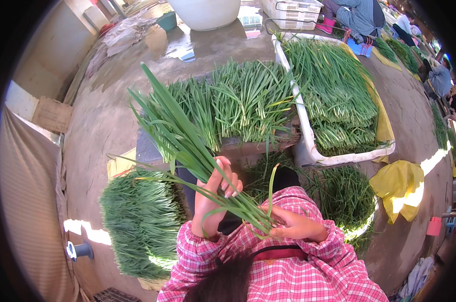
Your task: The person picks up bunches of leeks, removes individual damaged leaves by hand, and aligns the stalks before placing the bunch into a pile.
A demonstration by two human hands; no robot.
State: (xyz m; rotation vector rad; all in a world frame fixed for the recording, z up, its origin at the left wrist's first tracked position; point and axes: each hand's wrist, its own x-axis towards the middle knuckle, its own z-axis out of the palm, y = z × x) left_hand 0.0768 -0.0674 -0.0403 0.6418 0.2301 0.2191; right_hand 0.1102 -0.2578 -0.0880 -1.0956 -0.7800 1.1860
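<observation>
A bunch of long, flat-leaved garlic chives (180, 133) slants across my front, its leaf tips pointing up and to the left. My left hand (220, 183) is wrapped round the bunch near its middle. Lower down, the fingers of my right hand (299, 225) close on the other end, where a few loose leaves stick out. One yellow-tipped leaf stands up beside that hand. Beyond my hands, more cut chives (248, 98) lie in bundles side by side on a low dark bench (157, 146). Part of the right fingers is hidden by the leaves.
At the right stands a white crate (308, 126) packed with chives. A large pile (140, 221) lies on the left, and loose greens (346, 194) sit right of my lap. A yellow cloth (400, 189), a spool (79, 250) and a white tub (205, 12) are around. Other people sit far right.
</observation>
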